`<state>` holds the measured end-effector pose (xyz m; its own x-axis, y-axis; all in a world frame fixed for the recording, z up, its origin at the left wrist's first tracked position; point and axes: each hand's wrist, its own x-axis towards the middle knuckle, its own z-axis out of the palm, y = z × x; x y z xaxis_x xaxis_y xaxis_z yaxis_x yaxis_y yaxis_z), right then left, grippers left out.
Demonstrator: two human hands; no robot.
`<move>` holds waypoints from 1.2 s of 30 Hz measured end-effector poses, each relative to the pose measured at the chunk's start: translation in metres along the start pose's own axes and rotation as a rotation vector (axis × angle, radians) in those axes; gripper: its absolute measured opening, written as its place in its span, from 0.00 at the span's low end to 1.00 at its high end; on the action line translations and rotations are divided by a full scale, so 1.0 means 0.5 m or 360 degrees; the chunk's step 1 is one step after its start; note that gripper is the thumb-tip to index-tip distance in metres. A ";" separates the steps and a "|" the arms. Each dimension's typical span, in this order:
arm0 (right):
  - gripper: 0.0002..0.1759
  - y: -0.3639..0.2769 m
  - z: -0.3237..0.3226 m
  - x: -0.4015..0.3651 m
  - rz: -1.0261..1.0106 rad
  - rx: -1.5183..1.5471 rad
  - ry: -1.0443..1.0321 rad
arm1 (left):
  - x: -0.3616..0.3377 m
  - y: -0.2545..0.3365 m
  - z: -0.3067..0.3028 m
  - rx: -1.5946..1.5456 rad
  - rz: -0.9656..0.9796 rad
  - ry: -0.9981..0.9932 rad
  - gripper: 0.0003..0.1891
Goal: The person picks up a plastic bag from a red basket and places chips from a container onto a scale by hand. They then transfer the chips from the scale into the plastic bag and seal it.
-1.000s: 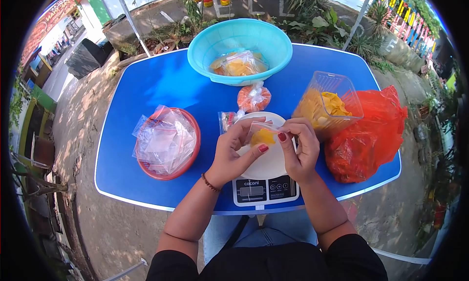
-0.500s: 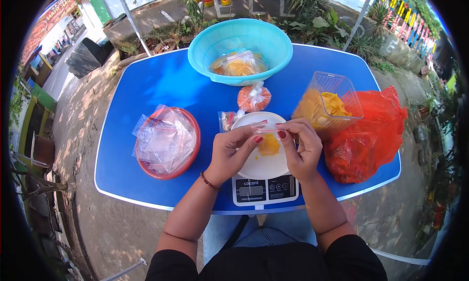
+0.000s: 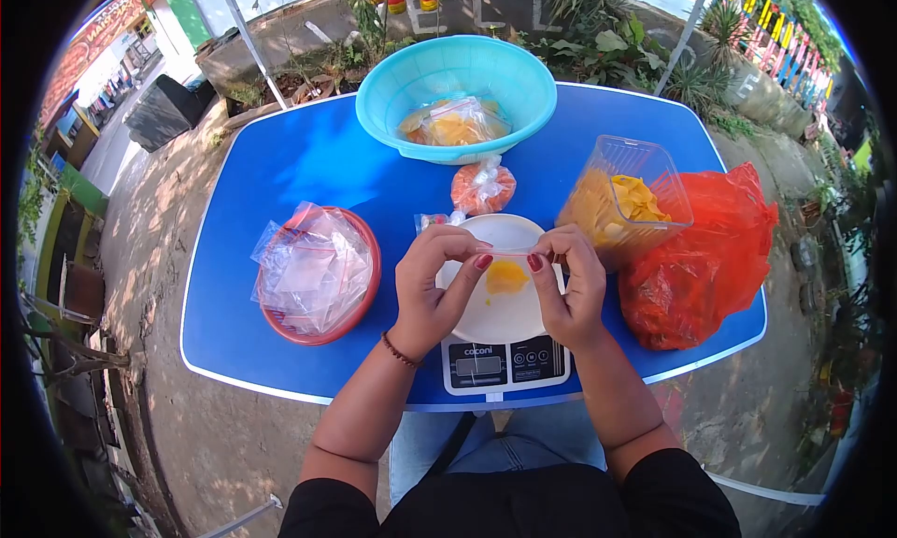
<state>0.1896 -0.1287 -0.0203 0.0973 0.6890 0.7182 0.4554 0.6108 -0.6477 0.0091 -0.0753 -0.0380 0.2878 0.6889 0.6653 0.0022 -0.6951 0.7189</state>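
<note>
My left hand [image 3: 432, 284] and my right hand [image 3: 573, 284] pinch the two ends of the top edge of a small clear zip bag [image 3: 505, 276], stretched straight between them. Yellow chips show through the plastic. Below the bag is a white plate [image 3: 491, 329], resting on a digital kitchen scale [image 3: 507, 363]. Both thumbs point up along the bag's top, and the fingers curl behind it. A clear plastic tub of yellow chips [image 3: 638, 201] leans beyond my right hand.
A red basket [image 3: 371, 304] holding empty clear bags [image 3: 318, 267] stands at the left. At the back is a turquoise basin [image 3: 392, 89] with filled bags. A tied bag of orange stuff [image 3: 483, 189] lies before it. A red plastic bag [image 3: 701, 267] sits at the right.
My hands have spread apart, pulling the bag's top edge straight and taut. Earlier they were closer together with the bag's opening bunched.
</note>
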 end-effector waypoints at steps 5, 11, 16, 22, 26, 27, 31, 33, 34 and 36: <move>0.03 0.003 -0.002 0.001 -0.0026 0.0066 -0.0033 | -0.002 -0.001 0.001 -0.0151 -0.0149 -0.0048 0.04; 0.02 0.002 0.002 -0.003 -0.0026 0.0074 -0.0112 | -0.016 0.014 0.015 -0.0382 -0.0406 -0.0122 0.04; 0.04 0.009 -0.008 0.000 -0.0132 0.0026 -0.0180 | -0.018 0.020 0.024 -0.0264 -0.0359 -0.0134 0.04; 0.04 0.001 0.002 -0.004 -0.0064 0.0050 -0.0125 | -0.007 0.025 0.019 -0.0015 -0.0100 -0.0194 0.05; 0.05 0.000 0.004 -0.001 -0.0098 0.0001 -0.0117 | -0.010 0.020 0.020 0.0016 -0.0069 -0.0203 0.06; 0.05 0.000 0.004 -0.001 -0.0107 -0.0011 -0.0129 | -0.011 0.019 0.017 0.0050 -0.0059 -0.0237 0.06; 0.07 0.003 0.003 -0.003 -0.0171 -0.0080 -0.0145 | -0.009 0.019 0.017 0.0167 0.0004 -0.0248 0.07; 0.05 0.002 0.004 0.001 -0.0225 -0.0102 -0.0145 | -0.007 0.024 0.016 0.0154 -0.0001 -0.0227 0.07; 0.05 0.002 0.004 0.003 -0.0250 -0.0113 -0.0145 | -0.006 0.027 0.015 0.0146 -0.0003 -0.0218 0.07; 0.05 0.000 0.001 0.006 -0.0219 -0.0121 -0.0179 | -0.003 0.028 0.011 0.0161 0.0045 -0.0209 0.07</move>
<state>0.1895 -0.1264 -0.0180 -0.0680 0.6427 0.7631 0.5236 0.6740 -0.5210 0.0139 -0.0873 -0.0302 0.4117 0.6405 0.6483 0.0868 -0.7357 0.6717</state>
